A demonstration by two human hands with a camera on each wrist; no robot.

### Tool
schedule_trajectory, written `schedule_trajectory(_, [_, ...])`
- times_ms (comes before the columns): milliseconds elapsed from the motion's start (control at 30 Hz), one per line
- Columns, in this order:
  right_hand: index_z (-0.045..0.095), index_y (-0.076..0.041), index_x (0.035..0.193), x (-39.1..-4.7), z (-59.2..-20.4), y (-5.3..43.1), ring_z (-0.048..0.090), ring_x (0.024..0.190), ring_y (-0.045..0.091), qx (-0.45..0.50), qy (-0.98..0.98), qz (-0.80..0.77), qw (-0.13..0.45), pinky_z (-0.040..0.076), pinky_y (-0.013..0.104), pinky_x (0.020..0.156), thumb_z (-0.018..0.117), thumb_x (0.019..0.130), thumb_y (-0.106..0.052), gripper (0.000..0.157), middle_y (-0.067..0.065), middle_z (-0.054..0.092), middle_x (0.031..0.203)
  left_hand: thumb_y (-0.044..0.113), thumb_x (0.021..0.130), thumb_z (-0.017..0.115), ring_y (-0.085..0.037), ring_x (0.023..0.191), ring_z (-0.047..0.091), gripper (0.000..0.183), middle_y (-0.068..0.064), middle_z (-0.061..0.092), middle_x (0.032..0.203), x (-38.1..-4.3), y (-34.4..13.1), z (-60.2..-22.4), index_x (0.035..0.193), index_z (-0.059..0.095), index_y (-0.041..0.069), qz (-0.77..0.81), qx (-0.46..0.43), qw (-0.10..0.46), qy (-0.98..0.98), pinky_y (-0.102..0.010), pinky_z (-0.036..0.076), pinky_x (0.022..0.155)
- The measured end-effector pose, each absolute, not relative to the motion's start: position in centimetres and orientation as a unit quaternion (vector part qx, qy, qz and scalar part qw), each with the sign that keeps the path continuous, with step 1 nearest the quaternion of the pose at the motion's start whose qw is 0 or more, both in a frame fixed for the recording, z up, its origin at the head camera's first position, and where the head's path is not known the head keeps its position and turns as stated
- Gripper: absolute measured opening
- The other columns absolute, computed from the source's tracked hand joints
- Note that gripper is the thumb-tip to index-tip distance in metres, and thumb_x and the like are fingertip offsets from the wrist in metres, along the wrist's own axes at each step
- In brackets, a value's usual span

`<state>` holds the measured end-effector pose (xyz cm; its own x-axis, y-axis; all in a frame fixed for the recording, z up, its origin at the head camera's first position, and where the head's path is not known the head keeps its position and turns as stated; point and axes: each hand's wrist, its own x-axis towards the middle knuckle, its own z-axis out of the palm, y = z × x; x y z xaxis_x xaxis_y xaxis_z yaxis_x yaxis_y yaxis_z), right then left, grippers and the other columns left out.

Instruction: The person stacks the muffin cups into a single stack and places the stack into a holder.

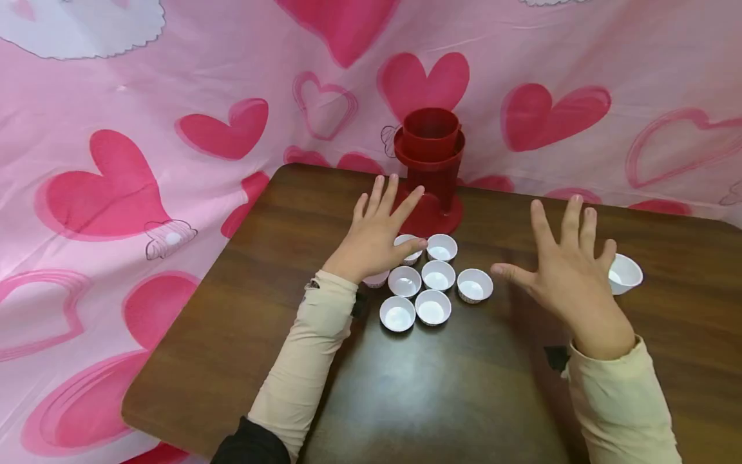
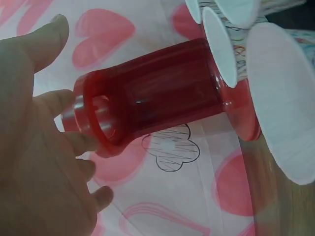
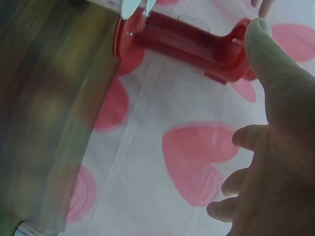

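Observation:
Both hands are raised with fingers spread and nothing in them. My left hand [image 1: 373, 241] overlaps the back left of a cluster of small white paper baking cups [image 1: 433, 307], partly hiding some of them. Spread wide on the right, my right hand [image 1: 570, 274] partly covers a separate white cup [image 1: 626, 274]. One cup [image 1: 475, 285] sits at the cluster's right side, by the right thumb in this view. Behind the cups stands a red plastic holder [image 1: 431, 171] with a round base and a cup-shaped top piece. The left wrist view shows this red holder [image 2: 167, 93] beyond the left fingers.
The brown wooden table [image 1: 243, 322] has a rounded corner at the front left. A pink cloth with hearts [image 1: 220, 58] hangs behind and to the left of it. Coloured patterns mark the outer sides of the cups [image 2: 241, 49] in the left wrist view.

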<state>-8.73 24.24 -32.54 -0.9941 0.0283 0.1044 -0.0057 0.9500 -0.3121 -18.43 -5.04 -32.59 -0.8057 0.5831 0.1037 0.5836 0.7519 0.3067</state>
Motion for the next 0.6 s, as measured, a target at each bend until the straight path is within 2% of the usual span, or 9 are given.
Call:
schedule_trajectory(133, [0.001,-0.016,0.163,-8.8,-32.2,25.5,-0.022,0.146,0.046,-0.006,-0.982,0.18,0.048,-0.003,0.082,0.102,0.067,0.085,-0.068,0.116,0.022,-0.025,0.161,0.054,0.096,0.06,-0.026,0.153,-0.006,0.086,-0.012,0.006,0.168,-18.6,-5.9,-32.5,0.164,0.013,0.03,-0.205,-0.304,-0.024,-0.93,-0.052,0.002,0.12])
schedule_trajectory(267, [0.002,-0.012,0.163,-9.6,-32.4,27.9,-0.013,0.146,0.052,-0.027,-0.976,0.215,0.031,0.002,0.083,0.101,0.063,0.091,-0.064,0.108,0.031,-0.013,0.162,0.04,0.097,0.063,-0.029,0.152,0.014,0.08,-0.012,0.022,0.165,-18.7,-8.0,-32.4,0.163,0.02,0.026,-0.243,-0.29,-0.059,-0.924,-0.058,0.015,0.118])
schedule_trajectory(333, [0.003,-0.008,0.162,-9.6,-32.8,29.8,-0.008,0.145,0.056,-0.051,-0.972,0.228,0.024,0.004,0.084,0.098,0.061,0.093,-0.062,0.105,0.036,-0.006,0.16,0.031,0.095,0.065,-0.029,0.152,0.013,0.081,-0.011,0.023,0.165,-18.8,-9.2,-32.4,0.163,0.021,0.025,-0.265,-0.286,-0.083,-0.917,-0.061,0.016,0.117])
schedule_trajectory(433, [0.001,-0.002,0.161,-9.2,-33.9,32.8,-0.006,0.144,0.058,-0.083,-0.963,0.255,-0.005,0.005,0.085,0.098,0.059,0.096,-0.059,0.103,0.04,-0.005,0.157,0.02,0.091,0.067,-0.031,0.152,0.009,0.085,-0.011,0.021,0.165,-18.9,-10.9,-32.8,0.163,0.022,0.024,-0.302,-0.287,-0.129,-0.9,-0.061,0.015,0.117])
schedule_trajectory(500, [-0.002,0.001,0.159,-9.2,-34.8,34.5,0.0,0.142,0.061,-0.085,-0.958,0.27,-0.033,0.009,0.083,0.1,0.061,0.096,-0.055,0.105,0.042,-0.002,0.156,0.017,0.089,0.069,-0.032,0.151,0.013,0.087,-0.011,0.022,0.164,-19.0,-12.2,-33.2,0.162,0.023,0.023,-0.324,-0.278,-0.166,-0.889,-0.058,0.02,0.117])
schedule_trajectory(600, [-0.003,0.007,0.157,-9.6,-36.2,36.1,0.019,0.14,0.059,-0.065,-0.939,0.33,-0.071,0.022,0.074,0.105,0.067,0.096,-0.043,0.105,0.044,0.014,0.153,0.017,0.088,0.073,-0.035,0.145,0.03,0.086,-0.017,0.031,0.159,-19.3,-13.9,-34.4,0.16,0.026,0.017,-0.352,-0.254,-0.22,-0.873,-0.056,0.032,0.112])
